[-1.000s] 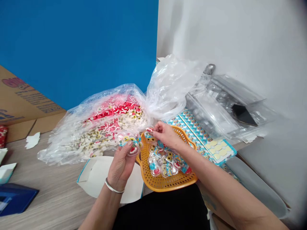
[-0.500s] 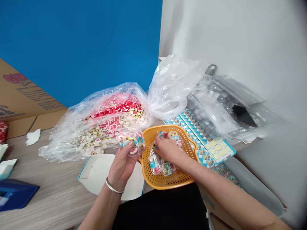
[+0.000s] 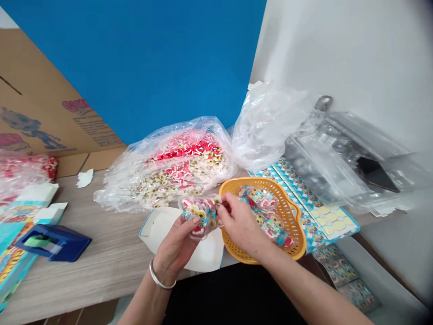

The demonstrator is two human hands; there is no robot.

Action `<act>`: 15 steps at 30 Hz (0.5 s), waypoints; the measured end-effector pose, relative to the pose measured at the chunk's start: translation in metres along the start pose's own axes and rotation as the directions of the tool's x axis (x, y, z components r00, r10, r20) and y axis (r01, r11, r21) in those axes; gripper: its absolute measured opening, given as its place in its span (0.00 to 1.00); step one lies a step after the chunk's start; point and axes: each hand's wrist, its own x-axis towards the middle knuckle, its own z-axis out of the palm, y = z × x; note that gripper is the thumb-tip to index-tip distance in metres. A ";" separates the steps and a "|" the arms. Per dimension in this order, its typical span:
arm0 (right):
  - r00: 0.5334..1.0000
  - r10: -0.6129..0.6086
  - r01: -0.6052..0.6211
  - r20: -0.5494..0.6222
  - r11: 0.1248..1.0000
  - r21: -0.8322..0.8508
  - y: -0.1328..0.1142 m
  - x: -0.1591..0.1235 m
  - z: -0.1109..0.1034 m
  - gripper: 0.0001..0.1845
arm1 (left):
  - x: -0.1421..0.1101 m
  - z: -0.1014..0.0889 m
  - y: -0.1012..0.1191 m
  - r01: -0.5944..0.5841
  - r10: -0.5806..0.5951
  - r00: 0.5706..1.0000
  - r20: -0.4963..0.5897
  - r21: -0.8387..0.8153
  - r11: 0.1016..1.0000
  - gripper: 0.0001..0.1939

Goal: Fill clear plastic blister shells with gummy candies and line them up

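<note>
My left hand, with a silver bangle on the wrist, is closed around a stack of small clear candy packs with red, yellow and blue contents. My right hand is pinched on another small pack at the right side of that stack, touching it. Both hands are just left of an orange perforated basket that holds several more of the same packs. A white open carton lies flat under my hands.
A big clear bag of red and cream candies lies behind the hands. An empty clear bag and clear plastic trays are at the right, over printed blue sheets. A blue tool and cardboard box are left.
My right hand left the basket with a small pack and came to the stack in my left hand. The camera has turned left, showing more of the left side of the table.
</note>
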 end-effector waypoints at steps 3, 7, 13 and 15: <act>0.990 0.103 -0.128 0.094 0.940 0.316 -0.009 -0.013 0.047 0.12 | -0.022 -0.021 0.019 -0.006 0.009 0.999 -0.044 0.059 0.998 0.17; 0.937 0.183 -0.339 0.296 0.669 0.661 -0.011 -0.029 0.103 0.30 | -0.045 -0.048 0.039 0.010 0.008 0.994 -0.110 0.162 0.987 0.18; 0.898 0.188 -0.431 0.398 0.561 0.707 -0.009 -0.034 0.140 0.58 | -0.049 -0.062 0.036 -0.003 0.043 0.989 -0.140 0.274 0.962 0.14; 0.898 0.218 -0.438 0.383 0.534 0.723 -0.010 -0.031 0.141 0.53 | -0.046 -0.063 0.033 -0.048 0.093 0.986 -0.135 0.306 0.951 0.14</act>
